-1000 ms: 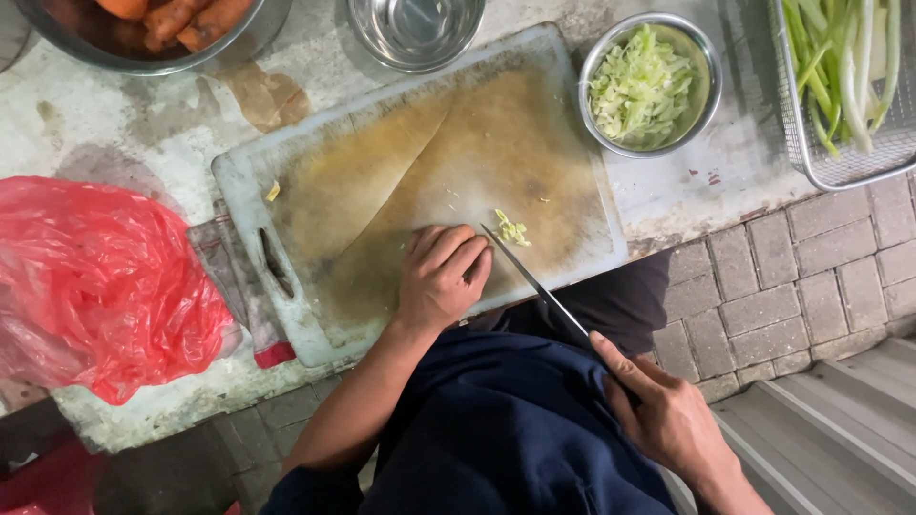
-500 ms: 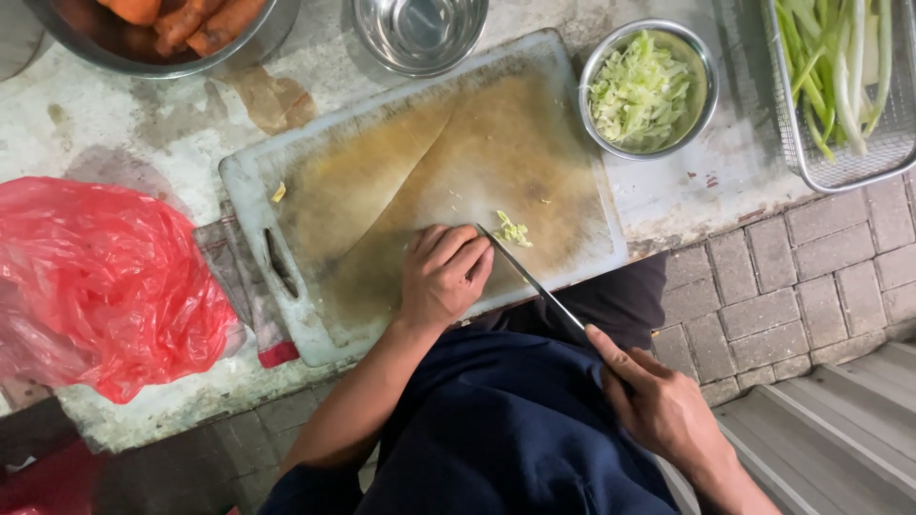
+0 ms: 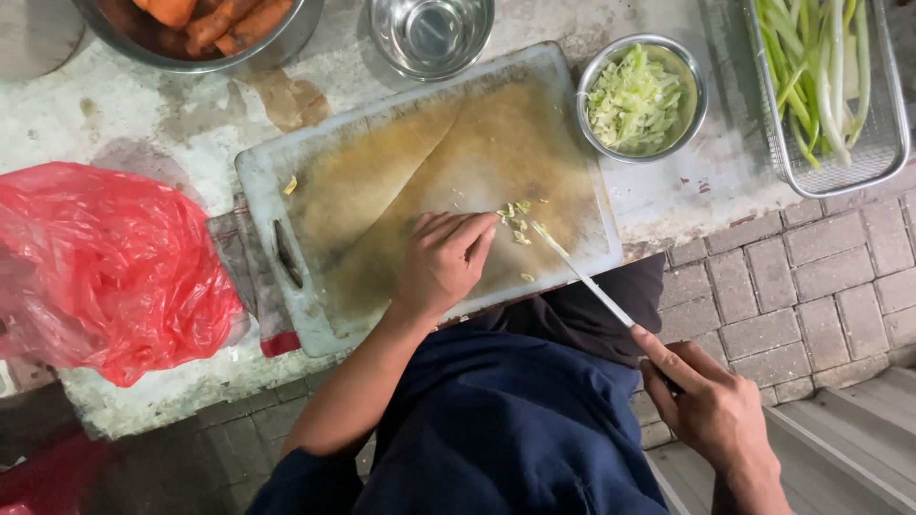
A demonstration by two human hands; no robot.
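Two hands at work over a stained white cutting board [image 3: 382,181] on a worn desk [image 3: 114,124]. Left hand [image 3: 444,262] palm down on the board, fingers curled loosely inward, fingertips just beside a small scatter of chopped green bits [image 3: 520,217]; gripping nothing, as far as can be seen. Right hand [image 3: 711,405] out past the desk edge, above the lap, closed around the handle of a knife [image 3: 582,277]. Thin blade slanting up and left onto the board, tip among the chopped bits, close to the left fingertips. One stray bit [image 3: 289,184] near the board's far left corner.

Beyond the board, right of it: small steel bowl [image 3: 695,81] full of shredded pale green vegetable [image 3: 634,100]. Further right, metal mesh tray [image 3: 859,162] with long green onion stalks [image 3: 816,62]. Behind the board, empty-looking steel bowl [image 3: 431,33], and left of that a big bowl [image 3: 286,38] holding orange carrots [image 3: 229,17], only partly in view. Crumpled red plastic bag [image 3: 110,267] to the left of the board, touching a cloth [image 3: 243,272] tucked under the board's edge. Grey paving bricks [image 3: 811,257] below the desk on the right.
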